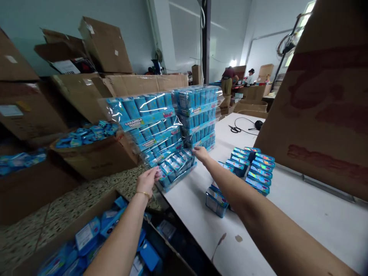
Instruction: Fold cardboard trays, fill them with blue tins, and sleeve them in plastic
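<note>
A tray of blue packs in clear plastic wrap [176, 168] lies at the near end of the white table [184, 209], in front of stacked wrapped trays [149, 119]. My left hand [148, 180] pinches the wrap at the tray's left end. At the tray's right end, my right hand [200, 152] has its fingers closed on the wrap. A second stack of wrapped trays [198, 111] rises behind. Loose blue packs [260, 172] stand in rows to the right, partly hidden by my right forearm.
Below left is an open carton of blue packs [87, 234]; another carton [97, 157] stands beyond. Black scissors [235, 129] and a black cabled object [258, 125] lie farther back. A big cardboard box [322, 103] borders the right. People [228, 78] stand in the distance.
</note>
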